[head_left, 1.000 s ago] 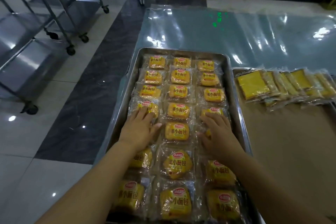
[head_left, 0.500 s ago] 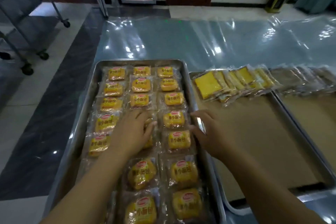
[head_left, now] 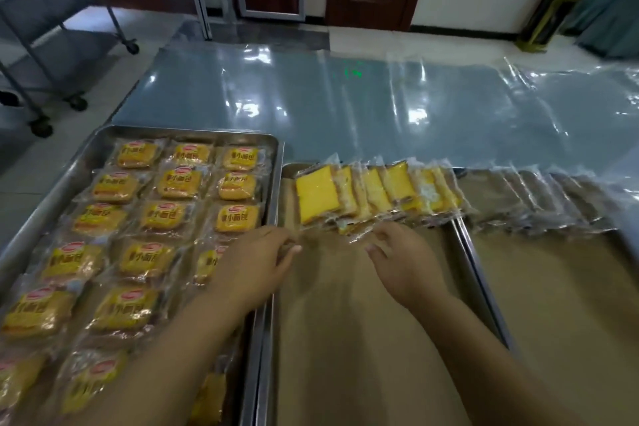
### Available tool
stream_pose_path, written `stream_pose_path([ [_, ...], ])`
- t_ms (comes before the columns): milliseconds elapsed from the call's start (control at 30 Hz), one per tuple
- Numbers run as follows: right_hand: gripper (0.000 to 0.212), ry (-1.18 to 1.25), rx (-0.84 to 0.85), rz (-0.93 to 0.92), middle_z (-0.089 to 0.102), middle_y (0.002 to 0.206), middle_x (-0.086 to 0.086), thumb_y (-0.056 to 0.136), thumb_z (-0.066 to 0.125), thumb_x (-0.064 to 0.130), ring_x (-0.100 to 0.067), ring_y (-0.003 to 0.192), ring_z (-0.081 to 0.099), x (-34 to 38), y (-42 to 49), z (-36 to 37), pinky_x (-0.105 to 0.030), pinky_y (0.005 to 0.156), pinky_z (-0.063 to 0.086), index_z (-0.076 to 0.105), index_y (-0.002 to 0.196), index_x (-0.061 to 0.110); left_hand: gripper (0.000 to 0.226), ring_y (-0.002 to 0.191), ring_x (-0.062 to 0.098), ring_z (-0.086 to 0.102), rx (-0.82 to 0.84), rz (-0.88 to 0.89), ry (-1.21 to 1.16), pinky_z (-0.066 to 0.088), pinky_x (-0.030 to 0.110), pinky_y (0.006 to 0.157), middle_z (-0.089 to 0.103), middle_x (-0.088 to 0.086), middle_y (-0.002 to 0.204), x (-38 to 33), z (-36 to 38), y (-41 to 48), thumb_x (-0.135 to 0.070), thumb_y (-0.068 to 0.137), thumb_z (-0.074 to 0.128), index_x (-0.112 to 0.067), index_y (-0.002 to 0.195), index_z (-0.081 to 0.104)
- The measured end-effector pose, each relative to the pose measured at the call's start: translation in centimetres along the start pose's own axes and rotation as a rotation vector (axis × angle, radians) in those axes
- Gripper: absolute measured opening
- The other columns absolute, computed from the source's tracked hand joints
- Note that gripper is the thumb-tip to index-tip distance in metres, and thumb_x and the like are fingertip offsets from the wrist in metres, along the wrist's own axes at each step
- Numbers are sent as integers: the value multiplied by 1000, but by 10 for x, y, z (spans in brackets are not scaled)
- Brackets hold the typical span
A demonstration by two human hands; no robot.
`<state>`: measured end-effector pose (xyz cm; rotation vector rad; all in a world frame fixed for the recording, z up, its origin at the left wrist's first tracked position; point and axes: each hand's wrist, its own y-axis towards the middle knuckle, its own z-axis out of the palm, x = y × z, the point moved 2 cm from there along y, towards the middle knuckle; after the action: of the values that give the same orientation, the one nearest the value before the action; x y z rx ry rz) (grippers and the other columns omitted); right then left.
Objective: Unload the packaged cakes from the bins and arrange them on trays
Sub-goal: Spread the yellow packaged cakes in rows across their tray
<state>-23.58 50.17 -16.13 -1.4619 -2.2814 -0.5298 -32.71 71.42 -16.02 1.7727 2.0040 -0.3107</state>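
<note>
1. Hands above middle tray (head_left: pixel 345 339): left hand (head_left: pixel 256 263) relaxed, spread, empty; right hand (head_left: pixel 404 263) loosely curled at wrappers, pinch unclear to me.
2. Sliced cake packs (head_left: pixel 377 197) line its far edge; left tray (head_left: pixel 41 214) full.
3. Arranging step; next I'd straighten that row, start another.

1. A rectangular steel tray (head_left: pixel 100 137) on the left holds rows of yellow wrapped cakes (head_left: pixel 166 218).
2. The brown-paper-lined middle tray (head_left: pixel 345 339) carries overlapping clear-packed yellow slices (head_left: pixel 377 195).
3. The left hand (head_left: pixel 256 266) and right hand (head_left: pixel 406 268) hover near the slices, fingers relaxed.

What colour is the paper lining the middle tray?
Tan brown, plain with no print; the paper liner shows best in the head view.
</note>
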Motion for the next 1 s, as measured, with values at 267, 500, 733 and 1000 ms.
stream_pose_path([
  [267, 33, -50, 95, 77, 62, 107, -3, 91, 54, 35, -21, 91, 58, -12, 70, -3, -32, 70, 47, 57, 114, 13, 33, 108, 21, 52, 91, -94, 5, 43, 32, 87, 54, 3, 119, -5, 15, 81, -27, 91, 56, -17, 123, 55],
  [500, 32, -163, 284, 74, 51, 98, 0, 87, 55, 48, -19, 81, 54, -11, 108, 11, -32, 67, 47, 56, 102, 19, 72, 135, 26, 29, 230, -123, 54, 25, 37, 110, 34, 4, 148, 17, 30, 160, -38, 84, 64, -20, 145, 28],
  [733, 17, -51, 294, 103, 55, 80, 5, 87, 60, 37, -15, 71, 55, -18, 113, 16, -32, 62, 46, 48, 83, 26, 77, 134, 28, 25, 359, -100, 26, 25, 39, 109, 30, 0, 150, 30, 45, 190, -43, 81, 66, -23, 145, 27],
  [1000, 5, 125, 198, 250, 61, 79, 6, 92, 55, 23, -12, 69, 57, -12, 103, 11, -31, 60, 48, 55, 87, 23, 45, 105, 12, 44, 283, -142, -55, 35, 26, 82, 51, -5, 117, 33, 41, 162, -43, 70, 76, -35, 104, 48],
])
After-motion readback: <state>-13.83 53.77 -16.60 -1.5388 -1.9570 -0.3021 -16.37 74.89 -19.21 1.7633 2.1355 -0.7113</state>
